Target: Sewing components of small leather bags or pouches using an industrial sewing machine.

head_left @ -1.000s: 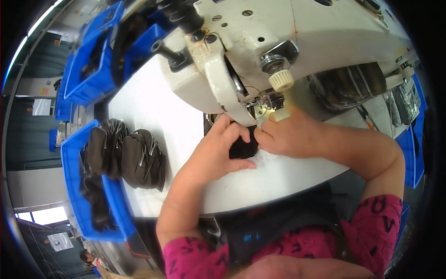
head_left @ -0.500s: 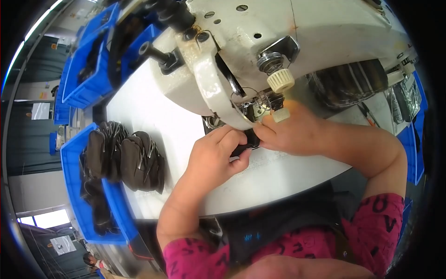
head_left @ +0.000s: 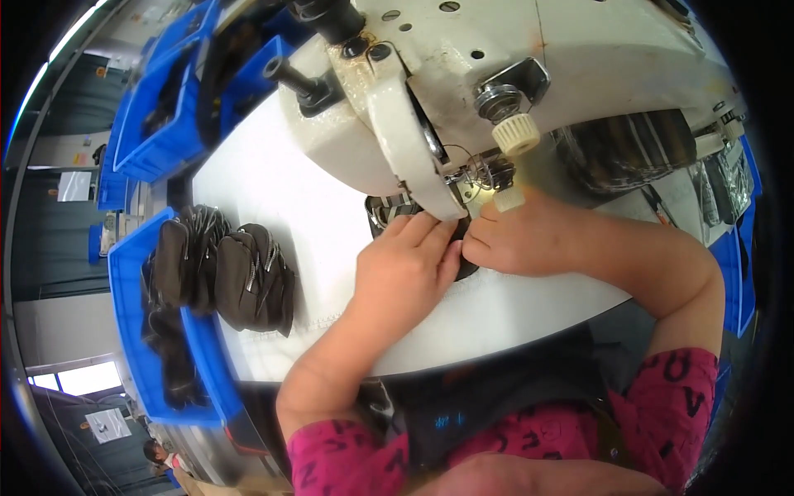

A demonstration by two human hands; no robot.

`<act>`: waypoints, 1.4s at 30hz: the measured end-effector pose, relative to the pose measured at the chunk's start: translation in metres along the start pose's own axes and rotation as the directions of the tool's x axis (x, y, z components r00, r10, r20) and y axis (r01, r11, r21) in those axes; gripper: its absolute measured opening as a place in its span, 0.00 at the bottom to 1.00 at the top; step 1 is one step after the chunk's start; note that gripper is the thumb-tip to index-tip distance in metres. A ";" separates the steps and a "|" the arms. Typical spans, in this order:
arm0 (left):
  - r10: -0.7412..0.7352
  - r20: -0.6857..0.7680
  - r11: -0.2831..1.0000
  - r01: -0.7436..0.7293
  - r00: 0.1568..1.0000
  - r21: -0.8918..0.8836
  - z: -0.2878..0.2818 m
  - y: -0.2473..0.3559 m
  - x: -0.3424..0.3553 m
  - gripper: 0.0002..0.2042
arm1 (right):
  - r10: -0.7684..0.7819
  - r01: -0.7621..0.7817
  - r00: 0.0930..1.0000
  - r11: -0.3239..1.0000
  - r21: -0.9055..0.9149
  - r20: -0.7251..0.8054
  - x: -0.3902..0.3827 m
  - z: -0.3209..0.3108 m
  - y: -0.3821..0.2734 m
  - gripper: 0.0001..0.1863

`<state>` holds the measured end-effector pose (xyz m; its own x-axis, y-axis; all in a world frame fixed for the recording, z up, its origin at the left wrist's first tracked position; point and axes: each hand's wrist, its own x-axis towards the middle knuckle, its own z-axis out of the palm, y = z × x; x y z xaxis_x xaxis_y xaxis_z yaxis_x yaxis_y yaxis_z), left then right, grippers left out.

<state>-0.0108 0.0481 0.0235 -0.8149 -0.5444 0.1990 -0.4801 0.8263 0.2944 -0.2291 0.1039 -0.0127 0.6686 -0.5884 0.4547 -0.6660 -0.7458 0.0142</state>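
Note:
A white industrial sewing machine (head_left: pixel 389 136) stands over a white work surface (head_left: pixel 248 157), its presser foot and needle area partly hidden by its housing. Under that, a small dark fabric piece (head_left: pixel 465 268) with striped cloth and metal zipper parts is mostly covered by my fingers. My left hand (head_left: pixel 404 263) grips the piece from the left, fingers bunched and pressed together, thumb along its near side. My right hand (head_left: pixel 517 240) holds the same piece from the right with bent fingers, just below the needle area.
Dark zippered pouches (head_left: pixel 252 281) are stacked at left beside blue bins (head_left: pixel 128 281). More blue bins (head_left: pixel 157 116) stand upper left. At right lie striped fabric (head_left: pixel 628 149), orange-handled scissors or snips (head_left: pixel 657 207) and plastic-wrapped items (head_left: pixel 719 186). Another person (head_left: pixel 165 459) appears lower left.
My left hand shifted from a spread grip with thumb low to fingers bunched higher, thumb drawn up against the piece. My right hand stays on it, having moved only slightly.

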 end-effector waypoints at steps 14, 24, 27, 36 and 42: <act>0.070 -0.025 0.988 -0.066 0.997 0.138 0.005 0.000 0.006 0.19 | 0.134 -0.127 0.989 0.987 -0.103 0.064 -0.001 0.001 -0.008 0.05; 0.076 -0.128 0.988 -0.057 0.989 0.145 0.014 -0.015 0.016 0.16 | 0.226 -0.213 0.971 0.965 -0.155 0.078 0.001 0.002 -0.003 0.06; 0.026 -0.123 0.994 -0.013 0.992 0.105 0.014 -0.014 0.018 0.16 | 0.223 -0.213 0.974 0.962 -0.171 0.045 0.002 -0.006 -0.001 0.11; 0.053 -0.236 0.995 -0.031 0.970 0.098 0.022 -0.018 0.015 0.14 | 0.242 -0.245 0.967 0.969 -0.035 -0.078 0.000 0.017 0.000 0.08; 0.061 -0.284 0.996 -0.039 0.957 0.082 0.024 -0.020 0.018 0.13 | 0.305 -0.314 0.946 0.947 -0.072 -0.112 0.003 0.020 0.000 0.08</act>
<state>-0.0235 0.0256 -0.0016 -0.7171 -0.5112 0.4738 -0.4727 0.8562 0.2084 -0.2202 0.0960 -0.0295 0.3915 -0.7491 0.5344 -0.8645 -0.4984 -0.0652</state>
